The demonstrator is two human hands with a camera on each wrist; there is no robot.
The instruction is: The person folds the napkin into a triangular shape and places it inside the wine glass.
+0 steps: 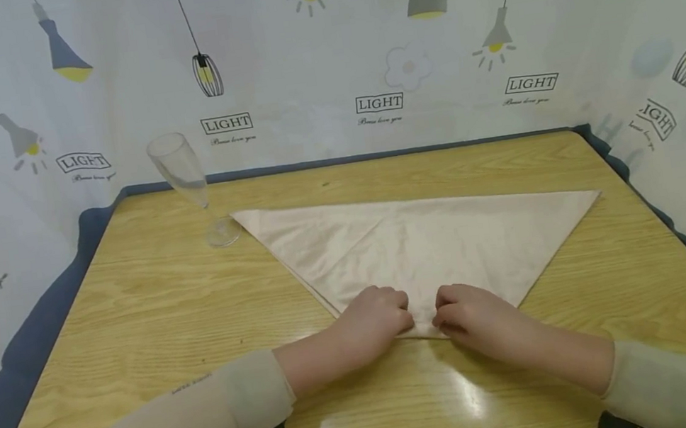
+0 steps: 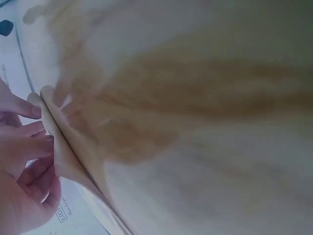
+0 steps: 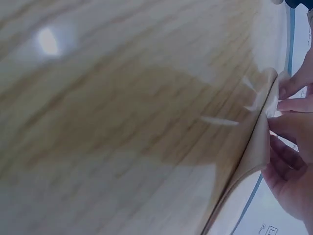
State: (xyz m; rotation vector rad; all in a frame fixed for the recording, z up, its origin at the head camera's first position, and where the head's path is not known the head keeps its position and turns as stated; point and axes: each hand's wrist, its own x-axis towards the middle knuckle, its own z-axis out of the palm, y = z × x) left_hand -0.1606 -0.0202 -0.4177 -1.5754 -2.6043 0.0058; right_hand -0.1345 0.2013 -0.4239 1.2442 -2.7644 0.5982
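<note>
A pale pink cloth napkin (image 1: 411, 248), folded to a triangle, lies with its long edge at the far side and its near end toward me. My left hand (image 1: 374, 323) pinches the near edge of the napkin, fingers curled. A short gap to the right, my right hand (image 1: 483, 318) pinches the same edge. Seen from the left wrist, the turned edge of the napkin (image 2: 68, 152) curls up between thumb and fingers. The right wrist view shows the fold (image 3: 254, 147) lifted slightly off the table under the fingers.
An empty clear champagne flute (image 1: 184, 173) stands at the back left, its foot beside the napkin's left corner. The wood-grain table (image 1: 137, 318) is glossy. Behind it hangs a white sheet (image 1: 298, 55) printed with lamps, its dark blue border along the table's edges.
</note>
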